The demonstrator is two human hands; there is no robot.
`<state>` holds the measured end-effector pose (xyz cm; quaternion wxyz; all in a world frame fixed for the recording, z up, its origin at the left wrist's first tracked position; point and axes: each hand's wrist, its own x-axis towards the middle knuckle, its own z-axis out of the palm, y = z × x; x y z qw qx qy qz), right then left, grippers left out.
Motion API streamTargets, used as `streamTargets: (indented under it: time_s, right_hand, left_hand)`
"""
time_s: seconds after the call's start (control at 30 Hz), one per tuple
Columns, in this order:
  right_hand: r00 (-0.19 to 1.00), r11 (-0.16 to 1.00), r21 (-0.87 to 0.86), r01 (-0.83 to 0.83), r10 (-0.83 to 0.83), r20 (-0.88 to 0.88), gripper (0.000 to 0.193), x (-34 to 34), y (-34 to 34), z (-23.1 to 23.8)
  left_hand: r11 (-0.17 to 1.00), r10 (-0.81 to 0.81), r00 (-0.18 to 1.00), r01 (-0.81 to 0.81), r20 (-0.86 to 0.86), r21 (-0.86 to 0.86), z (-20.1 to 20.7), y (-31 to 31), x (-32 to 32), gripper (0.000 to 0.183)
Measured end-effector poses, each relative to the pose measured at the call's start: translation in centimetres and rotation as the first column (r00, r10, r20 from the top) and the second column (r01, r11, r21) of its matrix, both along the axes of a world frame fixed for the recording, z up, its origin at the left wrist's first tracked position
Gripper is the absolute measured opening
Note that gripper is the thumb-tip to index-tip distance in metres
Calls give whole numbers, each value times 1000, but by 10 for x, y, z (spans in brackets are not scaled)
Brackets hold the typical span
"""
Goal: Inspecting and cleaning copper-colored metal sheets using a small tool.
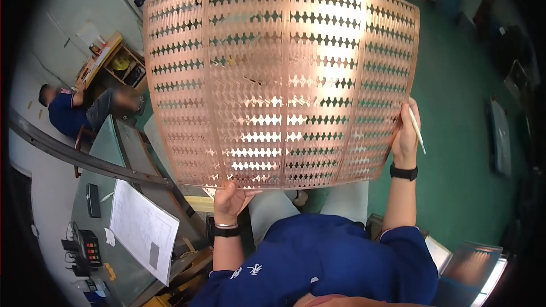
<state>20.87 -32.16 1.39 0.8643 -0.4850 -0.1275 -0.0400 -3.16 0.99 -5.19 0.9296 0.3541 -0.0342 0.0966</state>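
Observation:
A large copper-coloured perforated metal sheet (285,57) is held up before me, with rows of toothed cut-outs between plain strips. My left hand (230,202) is closed on its near edge, left of the middle, with the thumb on top. My right hand (407,133) grips its right edge; the fingers behind the sheet are hidden. A slim white pen-like stick (417,129) also rests in my right hand, its tip pointing down and outward. Light glares off the middle and upper right of the sheet.
At the left, a green-topped table (122,261) carries a printed drawing (145,230), a dark case (92,200) and a small black device (90,248). A grey metal bar (85,156) crosses there. Another person (71,111) sits farther back beside a wooden desk (102,59). Green floor lies right.

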Motion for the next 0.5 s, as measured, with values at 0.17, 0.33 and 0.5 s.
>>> streamTargets:
  time_s: [0.17,0.33,0.5]
  right_hand:
    - [997,997,0,73,-73,0,23,11,-8,-17]
    - [982,982,33,183,-185,44,19,16,-38,-3]
    - [951,954,-14,301,-299,82,24,18,-59,-3]
  left_hand:
    - [999,46,999,-45,-18,13,-9,25,-7,57]
    - [838,536,819,-545,-206,14,-13,48,-10,45]
    - [677,735,669,-713,-108,185,28,60,-2,39]
